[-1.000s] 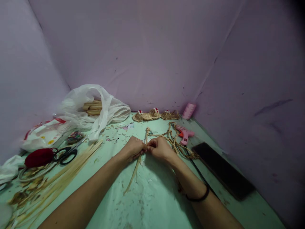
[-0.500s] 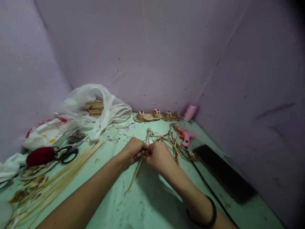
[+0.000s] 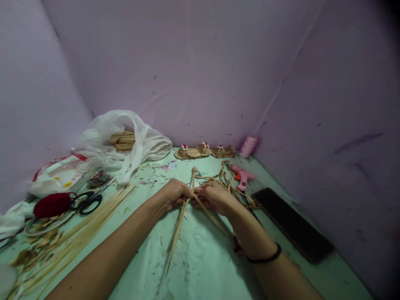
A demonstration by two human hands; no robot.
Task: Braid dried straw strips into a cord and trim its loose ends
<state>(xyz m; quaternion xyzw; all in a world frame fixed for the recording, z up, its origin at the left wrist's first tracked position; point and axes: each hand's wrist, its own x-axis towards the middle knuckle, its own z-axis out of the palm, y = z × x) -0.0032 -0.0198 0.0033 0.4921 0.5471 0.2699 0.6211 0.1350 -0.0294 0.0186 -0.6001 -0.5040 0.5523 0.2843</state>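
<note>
A braided cord (image 3: 193, 179) is held between the two hands, just above the green tabletop (image 3: 206, 271), its knotted end pointed away from the person. It is pinched near the lower end of the braid by the thumb and fingers of the left hand (image 3: 176, 193), whose other fingers are curled in. The braid is met from the other side by the fingertips of the right hand (image 3: 214, 196), which is partly closed; whether a strand is gripped there cannot be told. Loose strands (image 3: 177, 233) are left hanging toward the person from between the hands, and another strand (image 3: 214, 218) is slanted below the right hand.

Beyond and to the right of the right hand, a tangle of braided rope (image 3: 231, 187) is spread beside a pink glue gun (image 3: 243, 177). Farther right, a dark flat slab (image 3: 292, 225) is laid down. Beyond both hands, small woven pieces (image 3: 193, 153) are lined up along the wall near a pink spool (image 3: 248, 146). Left of the left hand, pale flat strips (image 3: 90, 225) are strewn near black-handled scissors (image 3: 90, 202) and red yarn (image 3: 52, 205).
</note>
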